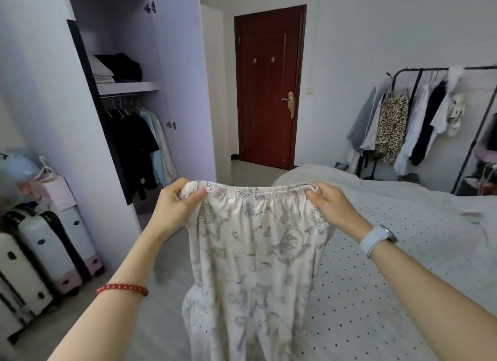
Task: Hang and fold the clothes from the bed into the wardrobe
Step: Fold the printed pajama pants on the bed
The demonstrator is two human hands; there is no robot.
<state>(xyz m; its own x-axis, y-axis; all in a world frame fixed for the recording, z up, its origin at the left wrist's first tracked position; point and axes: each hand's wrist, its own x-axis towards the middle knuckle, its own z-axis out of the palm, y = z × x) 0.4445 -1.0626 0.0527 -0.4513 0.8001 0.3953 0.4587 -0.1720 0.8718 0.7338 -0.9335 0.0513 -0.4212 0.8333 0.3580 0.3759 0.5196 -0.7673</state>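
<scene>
A pair of white printed trousers (258, 253) with an elastic waistband hangs in front of me, held up by the waistband. My left hand (174, 207) grips the left end of the waistband and my right hand (330, 207) grips the right end. The legs hang down over the edge of the bed (403, 239), which has a white sheet with small dark dots. The wardrobe (129, 91) stands open at the left, with folded clothes on a shelf and dark and pale garments hanging on the rail below.
Several suitcases (40, 253) and bags stand against the wall at the left. A brown door (269, 86) is shut at the back. A black clothes rack (430, 118) with hanging garments stands beyond the bed at the right. Grey floor lies between bed and wardrobe.
</scene>
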